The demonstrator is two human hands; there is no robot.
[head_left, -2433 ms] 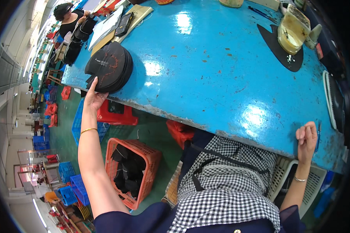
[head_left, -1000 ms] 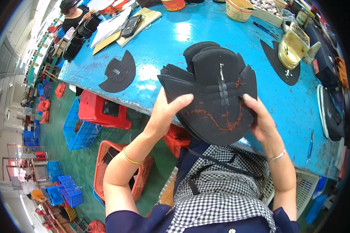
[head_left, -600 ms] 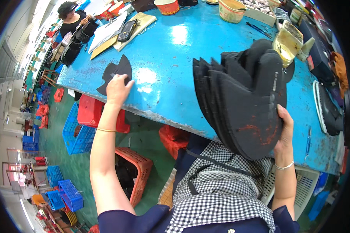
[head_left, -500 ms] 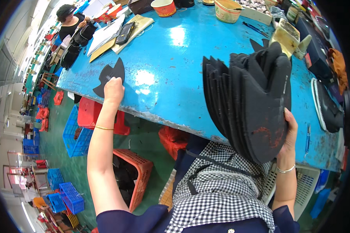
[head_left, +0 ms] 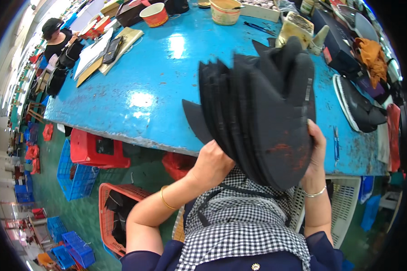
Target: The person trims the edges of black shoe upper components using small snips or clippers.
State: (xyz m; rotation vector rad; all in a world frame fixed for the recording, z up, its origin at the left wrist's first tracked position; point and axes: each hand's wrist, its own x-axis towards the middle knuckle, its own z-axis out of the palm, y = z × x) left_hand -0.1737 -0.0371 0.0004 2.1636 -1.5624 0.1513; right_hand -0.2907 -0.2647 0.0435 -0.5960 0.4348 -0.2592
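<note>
A thick stack of black cut pieces [head_left: 278,117], rounded at the near end and pointed at the far end, stands tilted over the table's near edge. My right hand [head_left: 315,151] grips its right side, thumb on the front piece, which carries reddish marks. At the stack's left, my left hand [head_left: 212,165] is closed, its fingertips partly hidden. From that hand a single black cut piece [head_left: 196,121] sticks out, its pointed tip to the upper left, partly behind the stack. More pointed black tips [head_left: 261,47] show beyond the stack.
The blue table [head_left: 99,106] bears a black shoe [head_left: 359,106], small scissors [head_left: 336,144], paper bowls [head_left: 154,16], a glue-stained container [head_left: 296,29] and a handheld device [head_left: 112,50] on papers. Red [head_left: 99,149] and orange [head_left: 105,217] containers stand below. Another person [head_left: 59,40] works at far left.
My left hand has come right and nearer with the single black piece, from the table's left part to the stack's left side. The view has shifted; my right hand still grips the stack.
</note>
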